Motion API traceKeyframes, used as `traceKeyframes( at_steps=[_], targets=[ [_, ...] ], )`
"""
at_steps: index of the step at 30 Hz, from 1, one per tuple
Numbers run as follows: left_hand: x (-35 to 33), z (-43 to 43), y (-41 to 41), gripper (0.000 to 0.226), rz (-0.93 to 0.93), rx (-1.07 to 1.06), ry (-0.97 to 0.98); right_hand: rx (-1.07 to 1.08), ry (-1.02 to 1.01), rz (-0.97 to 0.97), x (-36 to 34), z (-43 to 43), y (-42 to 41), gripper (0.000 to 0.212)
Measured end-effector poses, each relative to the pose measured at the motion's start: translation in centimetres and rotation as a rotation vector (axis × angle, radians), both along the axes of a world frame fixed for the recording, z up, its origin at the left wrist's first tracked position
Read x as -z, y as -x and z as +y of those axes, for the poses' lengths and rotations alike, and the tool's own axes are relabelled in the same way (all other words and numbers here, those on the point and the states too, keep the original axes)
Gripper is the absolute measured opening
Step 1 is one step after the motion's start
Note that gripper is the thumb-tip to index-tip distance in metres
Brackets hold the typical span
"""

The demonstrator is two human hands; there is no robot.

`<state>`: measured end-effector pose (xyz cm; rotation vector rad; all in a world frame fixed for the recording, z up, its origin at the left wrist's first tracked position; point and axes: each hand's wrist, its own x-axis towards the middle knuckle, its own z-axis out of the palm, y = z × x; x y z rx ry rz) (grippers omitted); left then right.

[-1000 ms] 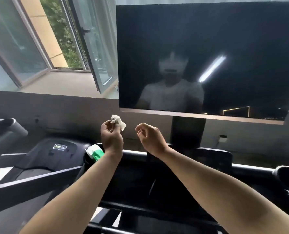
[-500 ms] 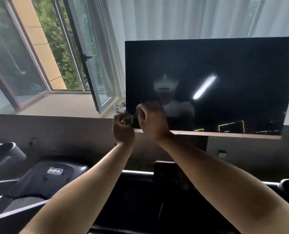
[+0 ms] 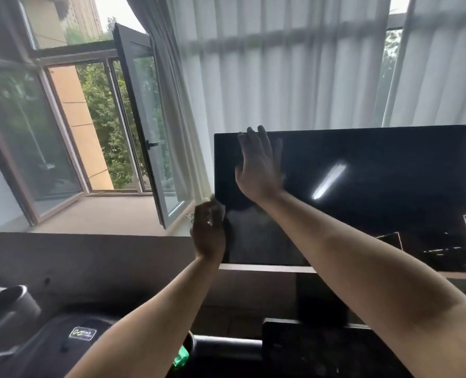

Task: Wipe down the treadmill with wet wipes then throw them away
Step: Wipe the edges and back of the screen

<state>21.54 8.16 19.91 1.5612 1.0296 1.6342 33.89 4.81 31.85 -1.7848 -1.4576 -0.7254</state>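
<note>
Nearest the camera, at the bottom edge, a green wet-wipe packet (image 3: 181, 360) sits in a cup holder of the dark treadmill console (image 3: 302, 347). To its left is a second treadmill (image 3: 83, 334) carrying a small logo plate.

Both bare forearms reach up and forward from there. The left hand (image 3: 208, 233) is curled into a loose fist against the lower left edge of the treadmill's black screen (image 3: 376, 186). A pale scrap at the top of that fist looks like the wet wipe (image 3: 212, 199), though blur makes this hard to confirm. Higher up, the right hand (image 3: 259, 165) lies flat on the glass with its fingers straight and slightly spread, their tips at the screen's top edge, and it holds nothing.

Behind the screen hangs a white sheer curtain (image 3: 281, 77). To the left an open window (image 3: 147, 126) stands with its sash swung inward, with green trees outside.
</note>
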Motion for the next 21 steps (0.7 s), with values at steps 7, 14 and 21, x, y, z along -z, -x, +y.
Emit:
traceKeyframes(
  at_steps=[7,14,21],
  targets=[
    [-4.9,2.0,-1.5,0.02,0.015,-0.056,-0.089,0.067,0.064,-0.008,-2.0,0.3,-1.0,0.053],
    [-11.8,4.6,-3.7,0.019,0.022,-0.085,-0.153,-0.075,0.08,0.051,-4.0,-0.2,-2.9,0.05],
    [-13.6,5.5,-5.0,0.026,0.291,-0.088,-0.467,-0.06,0.085,0.106,-4.8,-0.4,-4.4,0.038]
  ],
)
